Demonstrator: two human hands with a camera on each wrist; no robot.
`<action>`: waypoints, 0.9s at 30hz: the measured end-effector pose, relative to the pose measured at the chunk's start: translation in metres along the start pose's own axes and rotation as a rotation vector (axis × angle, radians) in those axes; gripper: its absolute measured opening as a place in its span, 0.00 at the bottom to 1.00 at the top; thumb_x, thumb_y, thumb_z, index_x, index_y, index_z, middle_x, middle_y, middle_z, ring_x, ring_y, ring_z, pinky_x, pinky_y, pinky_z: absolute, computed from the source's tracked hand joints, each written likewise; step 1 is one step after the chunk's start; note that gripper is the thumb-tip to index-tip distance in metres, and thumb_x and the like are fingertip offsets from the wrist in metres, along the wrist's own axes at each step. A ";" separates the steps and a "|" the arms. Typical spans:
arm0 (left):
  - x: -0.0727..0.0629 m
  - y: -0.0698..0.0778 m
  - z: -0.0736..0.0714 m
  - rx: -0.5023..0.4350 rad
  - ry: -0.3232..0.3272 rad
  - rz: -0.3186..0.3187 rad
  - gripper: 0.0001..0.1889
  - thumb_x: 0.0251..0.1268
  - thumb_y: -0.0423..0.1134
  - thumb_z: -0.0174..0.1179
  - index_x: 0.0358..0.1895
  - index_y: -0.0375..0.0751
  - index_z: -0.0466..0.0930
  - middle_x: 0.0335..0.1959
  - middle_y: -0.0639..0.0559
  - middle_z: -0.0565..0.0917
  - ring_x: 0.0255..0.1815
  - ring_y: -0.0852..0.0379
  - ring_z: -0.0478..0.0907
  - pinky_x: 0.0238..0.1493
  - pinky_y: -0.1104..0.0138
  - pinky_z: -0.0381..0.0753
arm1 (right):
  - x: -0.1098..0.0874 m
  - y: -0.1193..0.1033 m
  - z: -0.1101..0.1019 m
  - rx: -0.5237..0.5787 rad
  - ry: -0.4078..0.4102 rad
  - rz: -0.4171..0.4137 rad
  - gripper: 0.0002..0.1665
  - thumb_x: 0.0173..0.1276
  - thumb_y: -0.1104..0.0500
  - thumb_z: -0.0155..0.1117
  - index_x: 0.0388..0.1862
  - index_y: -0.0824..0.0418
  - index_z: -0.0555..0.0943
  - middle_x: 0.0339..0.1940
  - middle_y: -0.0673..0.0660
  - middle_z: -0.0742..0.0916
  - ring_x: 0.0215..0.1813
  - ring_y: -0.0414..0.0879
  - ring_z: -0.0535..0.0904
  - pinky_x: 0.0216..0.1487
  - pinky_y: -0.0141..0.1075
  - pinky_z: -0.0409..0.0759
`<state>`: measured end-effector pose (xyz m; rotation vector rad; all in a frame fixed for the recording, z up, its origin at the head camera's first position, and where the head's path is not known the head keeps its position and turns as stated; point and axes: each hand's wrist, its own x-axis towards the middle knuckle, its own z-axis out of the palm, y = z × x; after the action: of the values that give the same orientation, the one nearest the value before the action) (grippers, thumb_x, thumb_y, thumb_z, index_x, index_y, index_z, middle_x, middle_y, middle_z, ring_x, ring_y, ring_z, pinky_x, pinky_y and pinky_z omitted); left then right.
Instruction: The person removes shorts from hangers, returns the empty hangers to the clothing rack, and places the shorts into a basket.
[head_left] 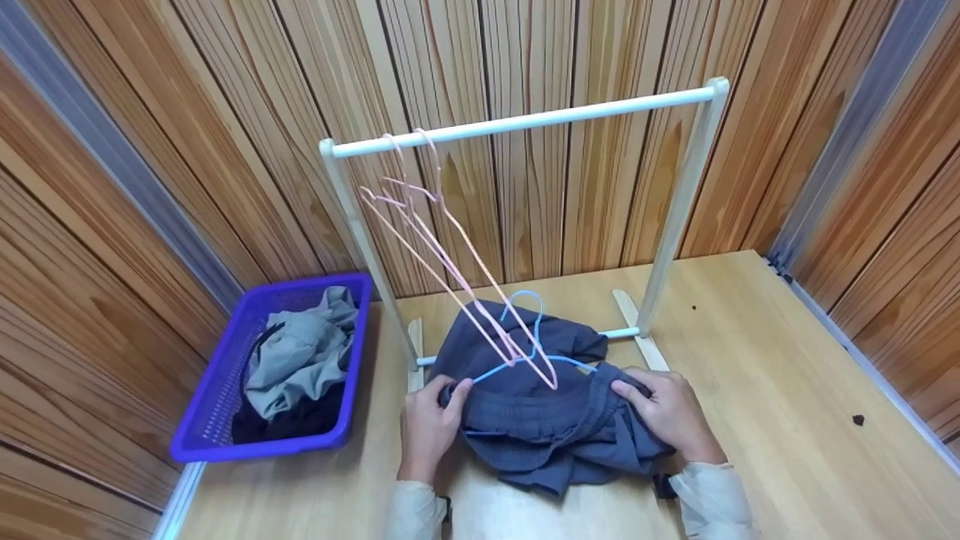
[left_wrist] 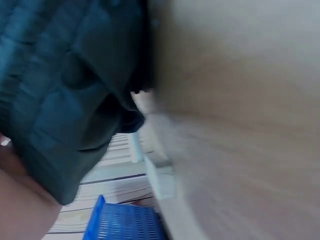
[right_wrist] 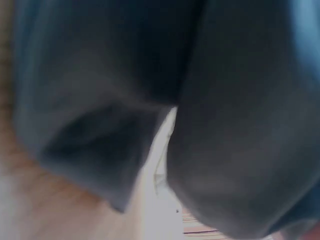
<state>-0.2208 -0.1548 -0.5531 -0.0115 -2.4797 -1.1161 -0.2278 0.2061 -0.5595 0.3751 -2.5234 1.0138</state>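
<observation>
Dark grey-blue shorts (head_left: 517,416) with a gathered elastic waistband are held up over the table, and their cloth fills much of both wrist views. A blue hanger (head_left: 539,330) lies at the waist opening, its hook pointing up and away. My left hand (head_left: 429,427) pinches the waistband at the left end of the hanger, thumb on top. On the other side my right hand (head_left: 671,409) grips the waistband, thumb over the cloth near the hanger's right arm; that tip is hidden by fabric. In the right wrist view the shorts' legs (right_wrist: 240,125) hang down.
Behind stands a small rack with a white top rail (head_left: 555,118). Pink hangers (head_left: 457,274) hang at its left and overlap the shorts in the head view. A purple basket (head_left: 262,450) with grey and black clothes (head_left: 300,360) sits left. Wood-patterned walls (head_left: 525,60) enclose the table (head_left: 787,450).
</observation>
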 end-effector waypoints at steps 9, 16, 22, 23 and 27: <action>0.004 0.010 -0.015 -0.102 -0.193 -0.064 0.09 0.76 0.48 0.65 0.39 0.48 0.88 0.25 0.54 0.81 0.28 0.61 0.75 0.30 0.72 0.72 | 0.002 -0.026 -0.014 -0.014 -0.082 -0.041 0.20 0.76 0.56 0.69 0.65 0.45 0.87 0.61 0.47 0.92 0.64 0.50 0.89 0.64 0.38 0.85; 0.004 0.009 -0.013 -0.155 -0.177 -0.048 0.10 0.75 0.48 0.66 0.38 0.47 0.88 0.28 0.51 0.85 0.29 0.61 0.76 0.32 0.72 0.74 | 0.006 -0.026 -0.014 0.035 -0.105 -0.051 0.19 0.78 0.53 0.67 0.64 0.43 0.87 0.61 0.45 0.92 0.65 0.49 0.89 0.67 0.14 0.70; 0.006 0.010 -0.012 -0.151 -0.123 -0.024 0.09 0.73 0.47 0.68 0.37 0.46 0.89 0.31 0.50 0.89 0.32 0.58 0.81 0.36 0.70 0.77 | 0.008 -0.026 -0.009 0.024 -0.066 -0.057 0.18 0.75 0.54 0.70 0.62 0.45 0.88 0.59 0.46 0.93 0.62 0.49 0.90 0.65 0.17 0.74; 0.007 0.009 -0.012 -0.144 -0.106 -0.013 0.09 0.72 0.46 0.69 0.37 0.46 0.89 0.31 0.50 0.89 0.33 0.58 0.83 0.37 0.69 0.78 | 0.009 -0.025 -0.008 0.021 -0.055 -0.063 0.17 0.75 0.54 0.70 0.61 0.46 0.89 0.58 0.47 0.93 0.61 0.50 0.90 0.64 0.18 0.75; 0.009 0.010 -0.008 -0.139 -0.061 -0.010 0.08 0.71 0.46 0.69 0.36 0.46 0.90 0.32 0.51 0.91 0.34 0.58 0.83 0.39 0.68 0.79 | 0.014 -0.022 -0.004 0.024 -0.035 -0.081 0.15 0.74 0.55 0.71 0.58 0.47 0.90 0.55 0.48 0.94 0.59 0.50 0.91 0.62 0.26 0.81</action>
<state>-0.2244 -0.1556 -0.5381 -0.0747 -2.4522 -1.3079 -0.2311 0.1922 -0.5369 0.5023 -2.5067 1.0156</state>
